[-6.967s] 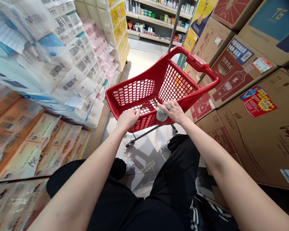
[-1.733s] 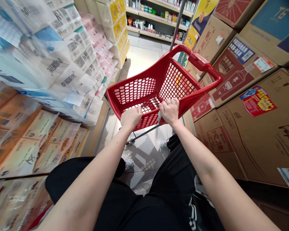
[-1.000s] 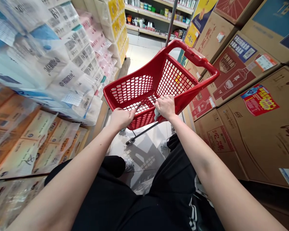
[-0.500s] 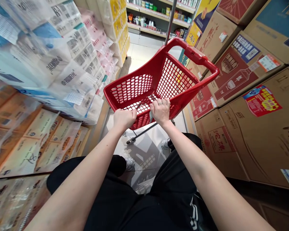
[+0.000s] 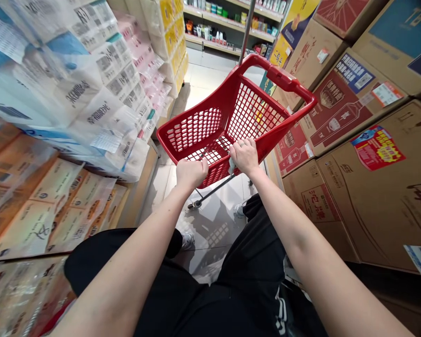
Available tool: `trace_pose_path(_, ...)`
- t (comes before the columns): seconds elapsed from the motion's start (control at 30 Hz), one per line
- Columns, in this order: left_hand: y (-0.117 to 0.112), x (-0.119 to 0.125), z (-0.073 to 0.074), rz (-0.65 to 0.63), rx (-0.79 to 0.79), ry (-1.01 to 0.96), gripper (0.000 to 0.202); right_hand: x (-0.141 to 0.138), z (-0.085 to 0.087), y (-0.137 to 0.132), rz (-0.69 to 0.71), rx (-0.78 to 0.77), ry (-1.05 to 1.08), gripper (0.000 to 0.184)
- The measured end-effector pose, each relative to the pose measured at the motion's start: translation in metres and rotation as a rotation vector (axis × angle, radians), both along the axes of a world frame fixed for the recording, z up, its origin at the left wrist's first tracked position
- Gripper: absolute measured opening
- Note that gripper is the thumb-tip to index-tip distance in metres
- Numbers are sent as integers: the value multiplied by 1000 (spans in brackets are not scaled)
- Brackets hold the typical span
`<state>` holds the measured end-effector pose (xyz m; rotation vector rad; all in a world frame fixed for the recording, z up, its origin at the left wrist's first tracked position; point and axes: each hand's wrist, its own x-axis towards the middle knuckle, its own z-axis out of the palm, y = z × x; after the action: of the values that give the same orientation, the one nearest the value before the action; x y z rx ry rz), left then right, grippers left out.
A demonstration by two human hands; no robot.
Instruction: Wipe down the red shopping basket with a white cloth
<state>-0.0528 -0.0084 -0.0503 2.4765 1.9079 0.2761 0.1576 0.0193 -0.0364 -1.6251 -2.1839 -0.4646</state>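
Observation:
A red plastic shopping cart (image 5: 199, 126) with lattice walls stands in front of me, turned so its handle points to the far right. My left hand (image 5: 192, 173) is closed over the near rim of its basket, toward the left corner. On the same rim, further right, my right hand (image 5: 245, 155) has its fingers hooked over the edge; a ring shows on one finger. Something small and pale, like a crumpled tissue, peeks out under the right palm. No goods show inside the basket. A grey leg with a caster wheel (image 5: 194, 204) reaches the floor below.
Stacked packs of tissue paper (image 5: 101, 112) line the left side. Large cardboard cartons (image 5: 368, 187) are piled on the right, close to the cart's handle. Shelves (image 5: 228, 23) with bottles and tubes stand at the far end, beyond a thin metal pole (image 5: 247, 30).
Both hands and the cart's near end have shifted a little to the right, while the handle has moved slightly left. The grip on the rim stays the same.

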Motion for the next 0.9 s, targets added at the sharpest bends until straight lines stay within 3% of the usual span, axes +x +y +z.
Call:
trace_pose_path(0.1,2,7,-2,27,8,-26,77,-13,-8,-2,-98,73,96,44)
trace_pose_path(0.4,6,1,2,78,14,11,75,-51,-10,-21,-75,1,105,43)
trace_pose_path(0.6,3,-3,6,70,-2,20,73,-23,-2,-6,135,-94,-28,44)
trace_pose_path(0.77,3,-1,6,94,-27,6,73,8,4,12,16,-49,13,44)
trace_pose_path(0.9,6,0,3,114,-23,2,73,-5,-2,10,-88,29,89,42)
